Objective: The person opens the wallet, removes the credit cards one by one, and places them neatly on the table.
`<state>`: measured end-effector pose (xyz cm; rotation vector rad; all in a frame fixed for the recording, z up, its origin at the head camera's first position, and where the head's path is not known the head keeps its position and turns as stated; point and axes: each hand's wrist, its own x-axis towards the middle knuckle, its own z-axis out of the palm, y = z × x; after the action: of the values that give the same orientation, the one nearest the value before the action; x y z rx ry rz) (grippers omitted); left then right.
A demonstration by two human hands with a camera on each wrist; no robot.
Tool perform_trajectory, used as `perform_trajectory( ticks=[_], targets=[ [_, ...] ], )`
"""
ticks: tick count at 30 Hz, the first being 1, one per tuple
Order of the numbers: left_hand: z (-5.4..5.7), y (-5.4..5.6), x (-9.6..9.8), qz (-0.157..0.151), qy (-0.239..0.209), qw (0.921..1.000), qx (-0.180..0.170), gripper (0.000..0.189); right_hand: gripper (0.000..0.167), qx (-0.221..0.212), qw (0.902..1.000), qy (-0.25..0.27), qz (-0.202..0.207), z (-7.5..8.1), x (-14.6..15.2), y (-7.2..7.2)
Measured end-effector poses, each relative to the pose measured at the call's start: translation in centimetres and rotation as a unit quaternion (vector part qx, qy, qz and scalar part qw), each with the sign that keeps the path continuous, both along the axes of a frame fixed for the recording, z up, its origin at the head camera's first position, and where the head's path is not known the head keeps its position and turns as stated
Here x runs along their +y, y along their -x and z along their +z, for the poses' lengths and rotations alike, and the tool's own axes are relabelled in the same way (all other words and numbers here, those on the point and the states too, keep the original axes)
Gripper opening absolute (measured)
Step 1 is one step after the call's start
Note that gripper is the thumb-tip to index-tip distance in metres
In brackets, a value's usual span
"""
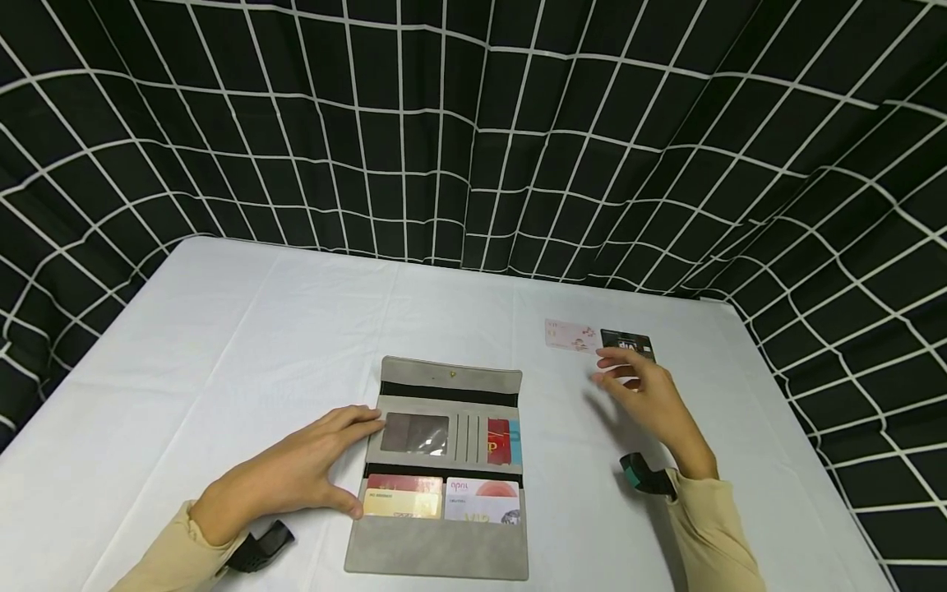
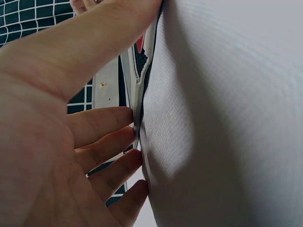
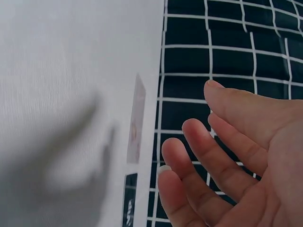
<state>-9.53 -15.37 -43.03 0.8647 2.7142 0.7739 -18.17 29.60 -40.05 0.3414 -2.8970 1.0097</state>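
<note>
An unfolded grey wallet (image 1: 436, 549) lies on the white table. In its lower pockets sit a yellow card (image 1: 403, 503) with a red one behind it and a white VIP card (image 1: 482, 501); a red card (image 1: 499, 441) and a blue card (image 1: 515, 442) show in the upper slots. My left hand (image 1: 296, 469) touches the wallet's left edge with thumb and fingertips. Farther right, my right hand (image 1: 642, 395) hovers above the table, fingers loosely bent and holding nothing. Just beyond it lie a pink card (image 1: 571, 335) and a black VIP card (image 1: 627, 342), the black one partly hidden by the hand.
White cloth (image 1: 244, 345) covers the table. A black curtain with a white grid (image 1: 414, 123) hangs along the back and both sides. Each wrist wears a dark strapped device, such as the left one (image 1: 261, 547).
</note>
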Motion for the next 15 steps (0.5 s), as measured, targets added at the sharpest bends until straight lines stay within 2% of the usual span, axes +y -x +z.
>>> perform_trajectory(
  ticks=[15],
  targets=[
    [0.1, 0.0, 0.1, -0.001, 0.002, 1.0000, 0.001, 0.109, 0.036, 0.018, 0.9989, 0.012, 0.042, 0.8, -2.6, -1.0]
  ],
)
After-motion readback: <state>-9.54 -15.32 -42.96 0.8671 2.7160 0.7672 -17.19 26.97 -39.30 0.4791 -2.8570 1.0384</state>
